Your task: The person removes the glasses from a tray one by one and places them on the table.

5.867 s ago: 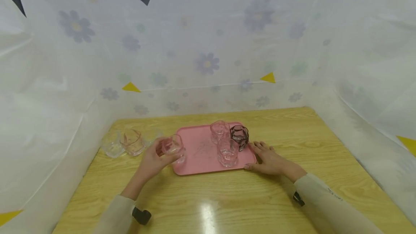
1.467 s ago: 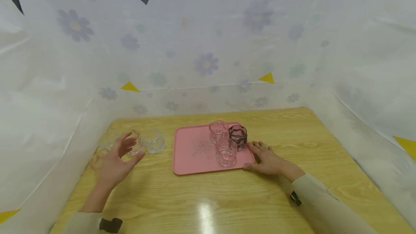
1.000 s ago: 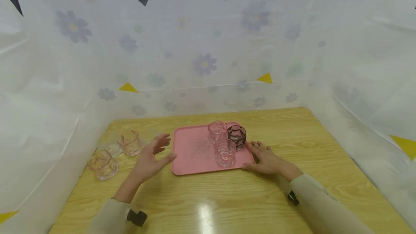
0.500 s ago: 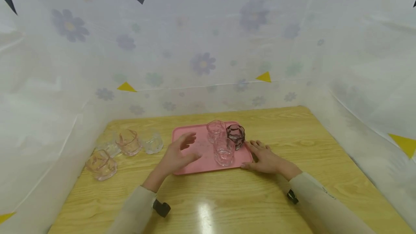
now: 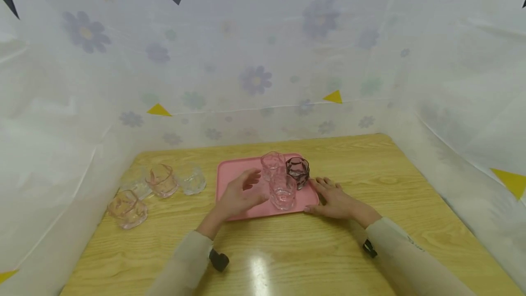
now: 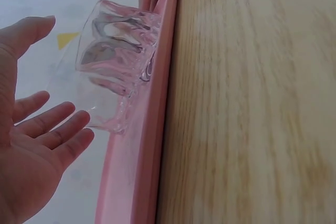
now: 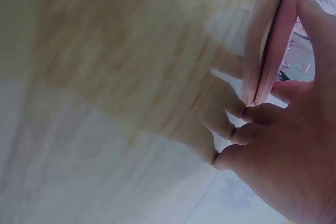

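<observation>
My left hand (image 5: 238,197) hovers over the pink tray (image 5: 232,169), fingers spread and holding nothing. Just right of it a clear glass (image 5: 282,194) stands near the tray's front edge; in the left wrist view a gap separates the fingers (image 6: 68,135) from the glass wall (image 6: 105,40). Behind that glass are a pale pink glass (image 5: 271,163) and a dark purple-grey glass (image 5: 297,173), close together. My right hand (image 5: 339,203) rests at the tray's right end, its thumb on the rim and its fingertips (image 7: 252,114) down on the table.
Several glasses stand on the wooden table (image 5: 312,250) to the left: a pink one (image 5: 163,182), a peach-tinted one (image 5: 128,210) nearest me, a clear one (image 5: 193,182) and another clear one (image 5: 137,188) partly covered. White flowered curtains (image 5: 259,58) enclose the back and sides.
The peach-tinted glass that my left hand held at the tray's left end now stands on the table at far left. My emptied left hand has moved right, over the tray. The right hand stays put.
</observation>
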Tool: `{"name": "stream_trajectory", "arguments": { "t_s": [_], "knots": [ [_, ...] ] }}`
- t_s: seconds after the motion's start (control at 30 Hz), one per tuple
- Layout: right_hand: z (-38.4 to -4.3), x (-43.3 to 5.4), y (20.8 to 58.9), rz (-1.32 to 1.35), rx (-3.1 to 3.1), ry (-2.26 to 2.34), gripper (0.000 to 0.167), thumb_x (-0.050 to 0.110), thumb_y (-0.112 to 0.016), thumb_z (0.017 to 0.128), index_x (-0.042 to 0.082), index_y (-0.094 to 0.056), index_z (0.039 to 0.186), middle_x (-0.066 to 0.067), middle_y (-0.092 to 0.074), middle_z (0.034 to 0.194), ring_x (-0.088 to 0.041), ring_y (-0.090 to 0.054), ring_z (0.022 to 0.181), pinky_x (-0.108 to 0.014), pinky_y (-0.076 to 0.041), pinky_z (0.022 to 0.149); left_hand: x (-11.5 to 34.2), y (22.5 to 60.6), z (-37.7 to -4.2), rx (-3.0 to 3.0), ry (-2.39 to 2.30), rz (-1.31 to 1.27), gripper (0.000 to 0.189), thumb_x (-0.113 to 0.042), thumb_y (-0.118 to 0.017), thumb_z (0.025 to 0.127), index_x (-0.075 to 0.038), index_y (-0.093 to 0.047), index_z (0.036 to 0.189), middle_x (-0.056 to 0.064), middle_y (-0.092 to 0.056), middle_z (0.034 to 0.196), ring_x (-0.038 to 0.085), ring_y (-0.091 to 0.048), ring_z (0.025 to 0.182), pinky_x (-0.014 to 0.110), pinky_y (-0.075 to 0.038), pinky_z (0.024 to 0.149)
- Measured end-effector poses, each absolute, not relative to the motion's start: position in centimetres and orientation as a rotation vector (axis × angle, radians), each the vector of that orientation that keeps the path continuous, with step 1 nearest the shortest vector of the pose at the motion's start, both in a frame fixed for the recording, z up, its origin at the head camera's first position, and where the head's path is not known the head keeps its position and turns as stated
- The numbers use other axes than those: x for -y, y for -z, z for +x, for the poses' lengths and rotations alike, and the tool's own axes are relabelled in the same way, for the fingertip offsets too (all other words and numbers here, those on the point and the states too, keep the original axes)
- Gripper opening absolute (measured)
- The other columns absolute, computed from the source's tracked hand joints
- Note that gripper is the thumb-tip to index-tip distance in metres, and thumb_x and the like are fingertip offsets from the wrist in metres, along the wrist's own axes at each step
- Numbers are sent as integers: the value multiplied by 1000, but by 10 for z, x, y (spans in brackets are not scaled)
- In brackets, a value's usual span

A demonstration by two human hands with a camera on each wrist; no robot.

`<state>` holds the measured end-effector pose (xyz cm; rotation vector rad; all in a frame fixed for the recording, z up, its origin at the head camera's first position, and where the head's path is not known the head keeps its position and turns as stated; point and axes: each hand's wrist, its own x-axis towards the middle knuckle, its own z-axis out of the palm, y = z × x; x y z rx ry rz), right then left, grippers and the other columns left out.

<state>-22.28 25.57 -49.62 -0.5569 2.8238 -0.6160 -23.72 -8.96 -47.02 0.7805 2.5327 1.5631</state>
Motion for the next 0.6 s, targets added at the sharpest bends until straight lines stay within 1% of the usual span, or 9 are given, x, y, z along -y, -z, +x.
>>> {"name": "stream_trajectory", "arguments": {
  "t_s": [0.13, 0.23, 0.37, 0.6],
  "knots": [
    [-223, -256, 496, -556, -2821, 614, 101, 65, -64, 97, 5, -23, 168, -28, -24, 171, -53, -15, 159, -78, -9, 124, 83, 475, -240, -2534, -1517, 789, 85, -26, -85, 89, -6, -42, 160, 19, -57, 152, 36, -58, 138, 52, -48, 117],
    [-222, -255, 495, -556, -2820, 617, 101, 65, -64, 97, 5, -23, 168, -29, -24, 171, -54, -15, 159, -78, -9, 124, 78, 478, -240, -2542, -1475, 799, 90, -33, -86, 89, -7, -40, 161, 19, -56, 153, 37, -58, 138, 53, -49, 116],
    [-222, -255, 494, -557, -2823, 619, 101, 64, -64, 97, 5, -23, 168, -29, -25, 171, -54, -15, 159, -78, -10, 124, 74, 484, -243, -2554, -1443, 830, 92, -38, -85, 89, -8, -38, 162, 17, -56, 154, 37, -58, 138, 52, -49, 117],
    [-223, -254, 494, -555, -2823, 620, 101, 65, -64, 97, 5, -23, 168, -29, -24, 171, -54, -14, 159, -78, -9, 124, 64, 493, -248, -2587, -1415, 842, 92, -34, -85, 86, -9, -40, 162, 14, -58, 153, 33, -59, 136, 50, -48, 117]
  ]
}}
